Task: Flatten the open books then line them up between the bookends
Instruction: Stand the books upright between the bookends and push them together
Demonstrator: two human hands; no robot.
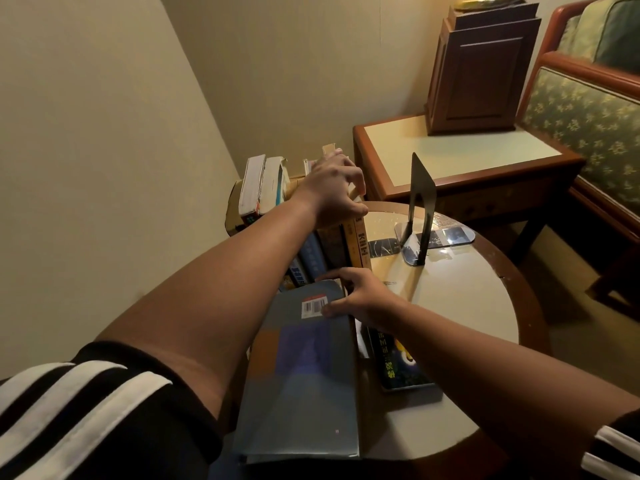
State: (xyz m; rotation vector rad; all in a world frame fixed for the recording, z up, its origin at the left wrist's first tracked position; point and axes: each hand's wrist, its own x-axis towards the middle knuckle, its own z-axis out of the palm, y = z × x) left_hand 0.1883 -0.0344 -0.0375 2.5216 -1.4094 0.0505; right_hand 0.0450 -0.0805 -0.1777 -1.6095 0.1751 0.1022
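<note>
Several books stand upright in a row [349,247] at the back left of a round table [460,299]. My left hand [337,188] clasps the tops of the nearest ones. A large grey-blue book [304,372] lies flat at the table's front, back cover up with a barcode sticker. My right hand [356,297] grips its far right corner, thumb on the cover, fingers over the edge. A dark book with yellow lettering [398,362] lies partly under my right forearm. A black metal bookend [420,202] stands to the right of the row, a gap between them.
A cardboard box [235,209] sits behind the standing books against the beige wall. A wooden side table [460,150] carrying a dark wooden box [481,71] stands behind the round table. An upholstered floral armchair [585,123] is at the right.
</note>
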